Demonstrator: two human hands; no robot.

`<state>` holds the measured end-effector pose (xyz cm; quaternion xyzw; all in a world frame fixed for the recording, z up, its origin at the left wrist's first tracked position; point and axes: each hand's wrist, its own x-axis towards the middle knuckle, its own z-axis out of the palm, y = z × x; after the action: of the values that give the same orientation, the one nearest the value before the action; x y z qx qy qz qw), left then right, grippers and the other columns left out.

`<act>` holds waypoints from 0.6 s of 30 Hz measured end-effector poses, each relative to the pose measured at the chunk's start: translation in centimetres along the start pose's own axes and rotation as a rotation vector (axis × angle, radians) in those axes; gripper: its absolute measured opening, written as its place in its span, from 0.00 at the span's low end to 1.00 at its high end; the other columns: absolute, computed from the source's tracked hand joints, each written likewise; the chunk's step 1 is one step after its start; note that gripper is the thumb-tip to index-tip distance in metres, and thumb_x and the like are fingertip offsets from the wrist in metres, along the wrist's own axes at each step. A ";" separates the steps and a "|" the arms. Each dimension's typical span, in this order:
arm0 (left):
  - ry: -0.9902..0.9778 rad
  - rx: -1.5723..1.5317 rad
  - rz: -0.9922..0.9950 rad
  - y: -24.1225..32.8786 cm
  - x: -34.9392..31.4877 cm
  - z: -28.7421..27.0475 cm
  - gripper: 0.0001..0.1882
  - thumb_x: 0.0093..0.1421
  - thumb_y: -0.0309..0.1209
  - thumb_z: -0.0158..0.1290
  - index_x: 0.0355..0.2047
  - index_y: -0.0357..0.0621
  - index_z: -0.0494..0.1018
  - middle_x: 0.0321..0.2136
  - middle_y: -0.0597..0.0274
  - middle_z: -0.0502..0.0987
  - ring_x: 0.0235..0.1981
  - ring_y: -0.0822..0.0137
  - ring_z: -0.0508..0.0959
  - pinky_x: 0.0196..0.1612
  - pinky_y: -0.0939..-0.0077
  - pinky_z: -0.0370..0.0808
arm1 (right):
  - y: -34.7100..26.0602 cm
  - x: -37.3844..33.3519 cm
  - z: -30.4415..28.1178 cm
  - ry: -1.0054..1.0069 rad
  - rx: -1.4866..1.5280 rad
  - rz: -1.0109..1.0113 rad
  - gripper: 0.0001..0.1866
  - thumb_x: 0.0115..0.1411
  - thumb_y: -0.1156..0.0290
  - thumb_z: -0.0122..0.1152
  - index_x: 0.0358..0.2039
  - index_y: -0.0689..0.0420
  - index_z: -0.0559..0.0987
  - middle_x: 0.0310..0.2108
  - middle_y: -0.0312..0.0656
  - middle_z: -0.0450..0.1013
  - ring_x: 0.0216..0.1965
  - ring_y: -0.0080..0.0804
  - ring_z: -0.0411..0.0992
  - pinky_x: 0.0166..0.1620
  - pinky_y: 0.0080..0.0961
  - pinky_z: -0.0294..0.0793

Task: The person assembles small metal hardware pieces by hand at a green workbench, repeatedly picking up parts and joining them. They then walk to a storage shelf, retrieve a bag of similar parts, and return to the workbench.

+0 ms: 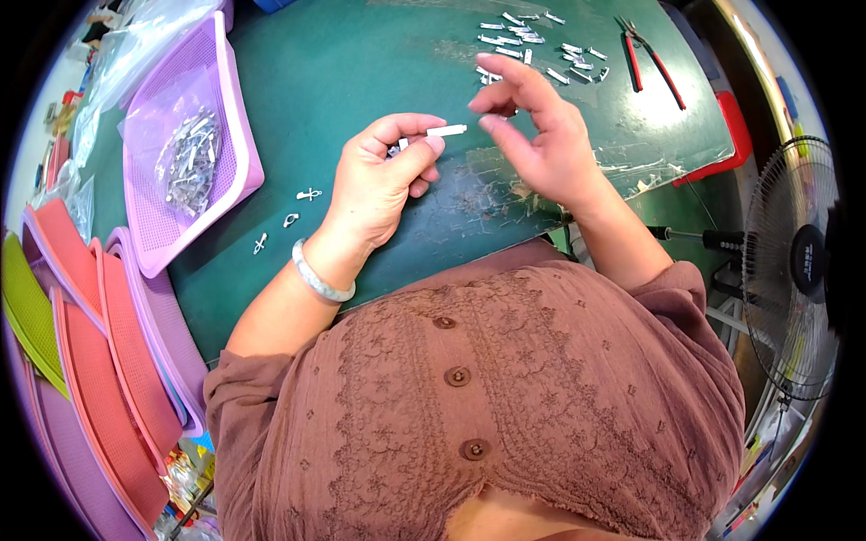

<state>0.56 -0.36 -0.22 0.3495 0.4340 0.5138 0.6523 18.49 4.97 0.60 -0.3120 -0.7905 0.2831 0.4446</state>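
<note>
My left hand (383, 171), with a pale bangle at its wrist, is closed on a small white oblong part (446, 131) pinched between thumb and forefinger. Some more small metal pieces (398, 146) show in the curl of its other fingers. Just right of the white part, my right hand (541, 131) hovers with thumb and forefinger spread, and nothing shows between them. Beyond it lie several small white-and-silver parts (512, 41) scattered on the green table (334, 63). Left of my left wrist rest three small silver fittings (290, 219).
A purple basket (239, 117) at the left holds a clear bag of small metal parts (191, 162). Stacked coloured baskets (108, 379) stand at the lower left. Red-handled pliers (651, 63) lie at the far right of the table. A fan (794, 261) stands on the right.
</note>
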 end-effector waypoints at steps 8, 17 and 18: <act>-0.073 -0.295 -0.108 0.0 0.6 -1.0 0.06 0.54 0.25 0.41 0.32 0.39 0.66 0.31 0.54 0.72 0.26 0.68 0.71 0.24 0.82 0.69 | 1.6 -0.8 -2.1 -0.095 -0.377 0.073 0.19 0.48 0.82 0.49 0.42 0.58 0.70 0.27 0.40 0.72 0.32 0.39 0.67 0.38 0.31 0.68; -0.104 -0.335 -0.174 0.1 0.7 -1.2 0.07 0.56 0.28 0.45 0.34 0.39 0.66 0.26 0.59 0.70 0.26 0.69 0.71 0.22 0.84 0.67 | 1.7 -0.8 -2.3 -0.133 -0.226 0.129 0.20 0.46 0.85 0.49 0.42 0.56 0.71 0.28 0.38 0.72 0.34 0.37 0.68 0.39 0.30 0.67; -0.098 -0.306 -0.170 0.1 0.7 -1.2 0.07 0.56 0.28 0.45 0.34 0.39 0.67 0.25 0.60 0.69 0.25 0.69 0.70 0.22 0.84 0.66 | 1.7 -0.7 -2.3 -0.136 -0.236 0.129 0.21 0.46 0.85 0.49 0.42 0.55 0.71 0.28 0.38 0.72 0.34 0.37 0.68 0.39 0.30 0.67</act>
<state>-0.49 0.33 -0.69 0.2331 0.3464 0.4992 0.7593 21.22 5.97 0.01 -0.3922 -0.8250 0.2365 0.3311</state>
